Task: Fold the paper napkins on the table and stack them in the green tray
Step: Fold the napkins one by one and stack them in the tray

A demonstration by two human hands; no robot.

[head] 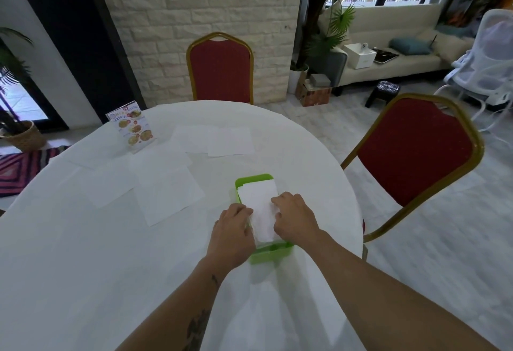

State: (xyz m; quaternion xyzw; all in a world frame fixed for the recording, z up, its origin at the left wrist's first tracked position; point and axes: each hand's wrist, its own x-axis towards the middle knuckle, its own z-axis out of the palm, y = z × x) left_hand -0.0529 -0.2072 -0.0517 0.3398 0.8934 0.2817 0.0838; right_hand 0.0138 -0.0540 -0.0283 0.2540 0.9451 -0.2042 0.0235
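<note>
folded napkin [259, 211] in green tray [254, 179], long axis running away from body | left hand [231, 230] and right hand [295, 217] flanking, fingers curled onto its edges | unfolded napkins [169, 198] forward-left, nearer left hand

1 head-worn wide-angle view looks forward and down, close over the table [83, 239], taking in the room beyond.
</note>
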